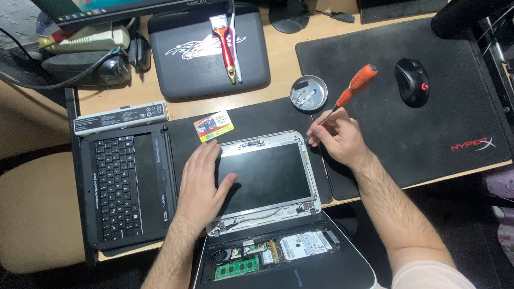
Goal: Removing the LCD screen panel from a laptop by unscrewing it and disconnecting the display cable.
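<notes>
Right hand (338, 140) pinches screwdriver (350, 92) | left hand (202, 179) flat on screen (267, 176)

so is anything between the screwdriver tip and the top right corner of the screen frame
Nothing visible: the right hand holds the orange screwdriver with its tip at the white screen frame corner. The left hand rests flat on the screen's left side.

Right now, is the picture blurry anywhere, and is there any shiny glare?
In the head view the picture is sharp around both hands; the left hand lies on the dark laptop screen, which shows only faint sheen, no strong glare. The right hand holds an orange screwdriver. The edges and floor fall into shadow.
</notes>
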